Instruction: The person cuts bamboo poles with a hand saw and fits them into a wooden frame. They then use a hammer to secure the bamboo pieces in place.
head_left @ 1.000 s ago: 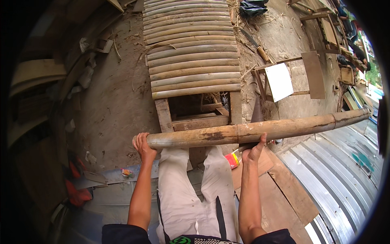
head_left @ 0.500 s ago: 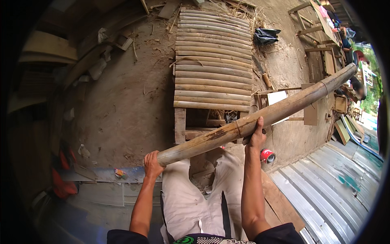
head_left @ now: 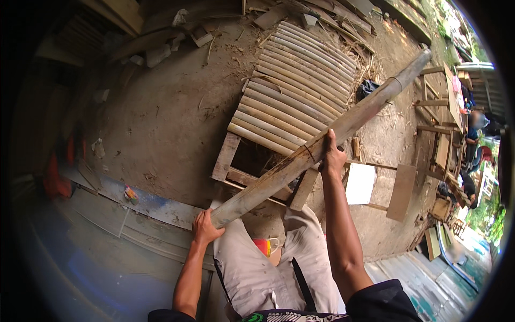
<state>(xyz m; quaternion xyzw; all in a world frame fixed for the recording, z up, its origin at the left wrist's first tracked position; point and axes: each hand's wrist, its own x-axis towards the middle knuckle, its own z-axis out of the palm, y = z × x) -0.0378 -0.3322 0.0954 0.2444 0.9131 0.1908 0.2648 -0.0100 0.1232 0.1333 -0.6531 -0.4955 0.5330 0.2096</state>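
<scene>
A long, thick bamboo pole (head_left: 268,180) slants across my lap, rising from near left to far right. My left hand (head_left: 205,227) is closed round its near end. Farther along, my right hand (head_left: 333,154) grips it just past a dark node ring, thumb lying along the top. Something small and dark shows at the right palm; I cannot make out what it is. Behind the pole stands a low wooden frame (head_left: 225,156) topped with a row of bamboo slats (head_left: 289,99). The pole covers the frame's right corner.
A black plastic bag (head_left: 368,88) lies right of the slats. A white sheet (head_left: 360,183) and a brown board (head_left: 399,193) lie to the right. Between my legs is a red and yellow container (head_left: 262,246). People (head_left: 475,126) sit by wooden furniture at far right.
The view has swung to the right, so the slatted frame now looks tilted. The pole slants more steeply, its far end farther up. Both hands keep their hold.
</scene>
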